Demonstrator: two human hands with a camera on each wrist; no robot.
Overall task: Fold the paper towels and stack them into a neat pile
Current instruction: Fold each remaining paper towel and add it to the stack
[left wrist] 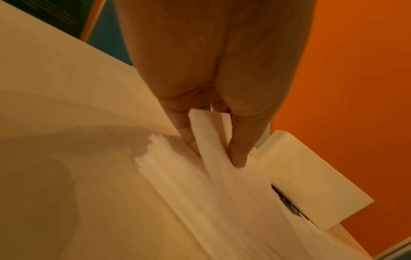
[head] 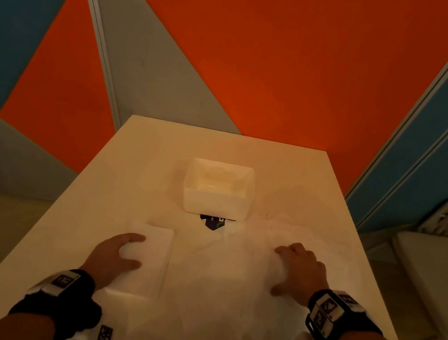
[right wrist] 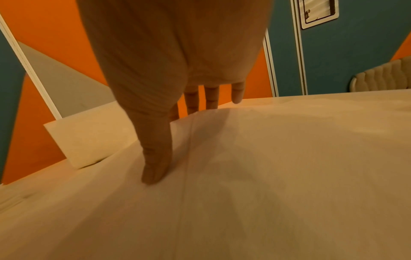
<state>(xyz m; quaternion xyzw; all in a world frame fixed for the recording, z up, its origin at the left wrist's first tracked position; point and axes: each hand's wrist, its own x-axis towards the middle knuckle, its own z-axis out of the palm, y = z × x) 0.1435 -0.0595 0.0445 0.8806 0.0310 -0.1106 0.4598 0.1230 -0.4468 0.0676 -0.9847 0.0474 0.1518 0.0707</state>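
The person is wearing no sleeves: both forearms are showing bare. The left hand (head: pixel 114 252) and the right hand (head: pixel 299 268) are gloveless. Each wrist is carrying a black strap holding a white block with black-and-white square marker patterns. A white housing with another square marker is hanging under each wrist, and a thin black cable is trailing from the right one.

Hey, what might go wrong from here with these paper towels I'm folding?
The left hand pinches only one edge of the paper towel, so the thin sheet may tear or crease crookedly. The right hand lies flat near the opposite edge; if it slips, the fold could end skewed.
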